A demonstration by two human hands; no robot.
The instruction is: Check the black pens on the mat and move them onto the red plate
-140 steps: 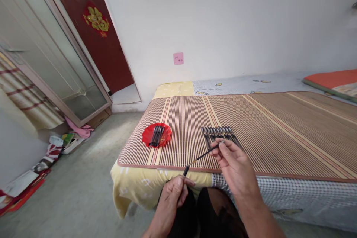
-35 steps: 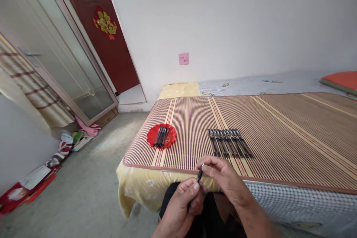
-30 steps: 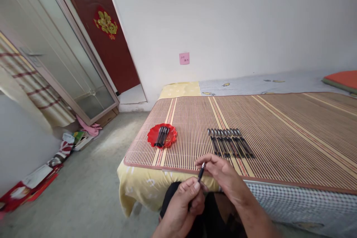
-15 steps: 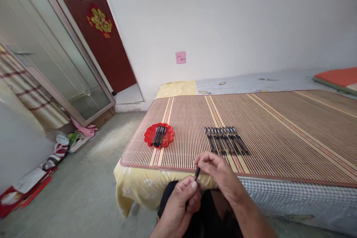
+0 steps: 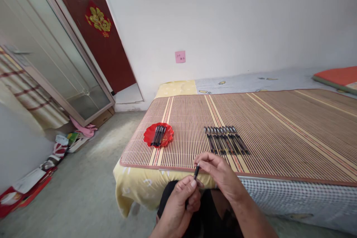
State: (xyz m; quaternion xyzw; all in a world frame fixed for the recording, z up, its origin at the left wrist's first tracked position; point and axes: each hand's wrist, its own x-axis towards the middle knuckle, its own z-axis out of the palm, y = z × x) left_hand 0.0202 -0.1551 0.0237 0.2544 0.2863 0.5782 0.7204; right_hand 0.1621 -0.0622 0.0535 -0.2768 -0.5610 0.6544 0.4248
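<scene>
A black pen (image 5: 196, 171) is gripped in my left hand (image 5: 182, 197), over the near edge of the bed. Its upper end, with a small light tip, points up toward my right hand (image 5: 219, 173). The thumb and fingers of that hand are pinched together right at the tip; what they hold there is too small to make out. Beyond my right hand, a row of several dark pens (image 5: 226, 140) lies side by side on the striped mat (image 5: 186, 119). To the left, a red scalloped plate (image 5: 147, 134) holds several more pens (image 5: 158, 135).
A bed with a yellow cloth (image 5: 139, 186) hangs over its near edge. An orange folded item (image 5: 338, 76) lies at the far right. Papers and cloth (image 5: 60, 148) line the floor at left, below a glass door (image 5: 69, 52). A pink note (image 5: 180, 57) is on the wall.
The light tip at the pen's upper end now shows beside my right fingertips. Both hands stay in almost the same place.
</scene>
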